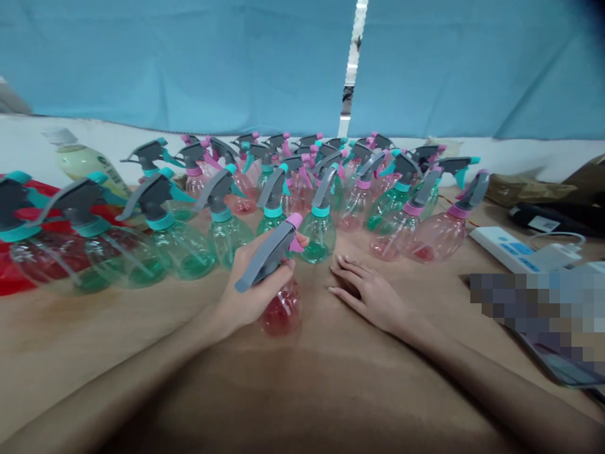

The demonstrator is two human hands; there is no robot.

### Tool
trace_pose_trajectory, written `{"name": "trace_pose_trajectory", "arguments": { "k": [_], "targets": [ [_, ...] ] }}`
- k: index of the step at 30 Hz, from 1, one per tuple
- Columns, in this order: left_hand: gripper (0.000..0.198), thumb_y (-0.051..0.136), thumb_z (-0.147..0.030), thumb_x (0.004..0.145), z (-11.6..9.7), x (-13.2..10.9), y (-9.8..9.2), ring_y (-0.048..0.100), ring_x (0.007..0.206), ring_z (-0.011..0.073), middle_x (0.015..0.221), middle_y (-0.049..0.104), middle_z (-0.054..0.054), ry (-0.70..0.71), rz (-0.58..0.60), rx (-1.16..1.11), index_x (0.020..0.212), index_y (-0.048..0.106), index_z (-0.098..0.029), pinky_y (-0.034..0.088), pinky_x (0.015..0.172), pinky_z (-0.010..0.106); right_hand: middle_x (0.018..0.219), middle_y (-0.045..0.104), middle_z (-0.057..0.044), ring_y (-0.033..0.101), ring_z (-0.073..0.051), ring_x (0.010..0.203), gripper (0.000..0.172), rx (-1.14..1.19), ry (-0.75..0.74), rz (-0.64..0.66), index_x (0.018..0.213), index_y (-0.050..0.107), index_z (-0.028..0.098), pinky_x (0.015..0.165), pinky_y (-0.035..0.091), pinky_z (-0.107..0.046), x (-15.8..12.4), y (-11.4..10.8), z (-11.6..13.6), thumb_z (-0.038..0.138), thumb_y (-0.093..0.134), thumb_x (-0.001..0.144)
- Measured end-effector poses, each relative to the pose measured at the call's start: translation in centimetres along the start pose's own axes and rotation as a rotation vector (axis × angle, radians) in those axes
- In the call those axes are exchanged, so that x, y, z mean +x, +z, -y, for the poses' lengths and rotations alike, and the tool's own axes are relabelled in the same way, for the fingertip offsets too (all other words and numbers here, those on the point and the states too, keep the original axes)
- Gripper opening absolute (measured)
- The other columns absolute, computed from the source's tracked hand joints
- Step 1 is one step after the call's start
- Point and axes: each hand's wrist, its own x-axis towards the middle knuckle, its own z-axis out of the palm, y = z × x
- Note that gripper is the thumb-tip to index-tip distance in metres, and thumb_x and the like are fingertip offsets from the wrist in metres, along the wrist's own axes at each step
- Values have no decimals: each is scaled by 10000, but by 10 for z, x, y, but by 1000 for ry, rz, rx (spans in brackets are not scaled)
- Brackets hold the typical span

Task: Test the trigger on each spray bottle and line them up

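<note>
Pink spray bottle (282, 309) gripped at the neck before a packed tabletop (312, 366)

A person's left hand (253, 284) is clamped around the neck of the pink spray bottle, just under its grey head, at the near middle of the tabletop. The neck, slimmer than the round body, likely gives the fingers their surest wrap. The pink nozzle points away from the person, apparently because the palm closes from behind; whether the base touches the wood cannot be told.

The hands are apart. The right hand (371, 293) lies palm down beside the bottle, fingers loosely spread and holding nothing, seemingly propped on the wood for support.

Beyond them, green spray bottles (184, 252) with turquoise collars line the front from the left to the middle, their nozzles mostly turned away from the person, perhaps so the heads sit side by side without catching. Two pink bottles (439, 236) stand just beyond the right hand, with more of both colours crowded behind, probably bunched to save room.

At the right edge, a white power strip (501, 246) and a partly blurred phone (562, 369) sit to the side, seemingly out of the hands' way. A blue cloth (189, 63) hangs behind.
</note>
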Motion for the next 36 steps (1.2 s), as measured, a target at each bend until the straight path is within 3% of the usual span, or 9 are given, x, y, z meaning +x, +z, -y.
{"name": "trace_pose_trajectory", "arguments": {
  "k": [14,24,30,36],
  "targets": [
    [258,547,-204,760,-7,1,1,563,657,150,829,648,0,-17,-6,-73,999,641,-238,477,646,281,1388,485,-96,410,-275,1302,475,22,-1,-18,1282,538,192,1061,365,-475,-1,2,-2,476,432,917],
    [288,538,-166,752,-6,-1,2,545,623,140,696,589,-38,-52,4,-87,1007,640,-251,434,591,252,1378,496,-101,418,-273,1296,487,23,-4,-23,1283,536,192,1059,368,-475,-2,3,-2,492,429,914],
    [285,542,-173,764,-6,-1,2,546,650,140,798,627,-17,-59,4,-108,1026,628,-248,451,620,260,1389,482,-108,409,-268,1303,491,14,-8,-17,1283,533,175,1062,365,-468,-1,4,-2,484,426,917],
    [244,551,-197,783,-4,-1,2,549,659,147,765,604,-15,-43,-3,-83,1002,642,-256,460,656,274,1384,489,-96,417,-281,1296,473,42,-9,-32,1286,533,209,1053,370,-497,-1,3,-2,481,437,912]
  ]
}}
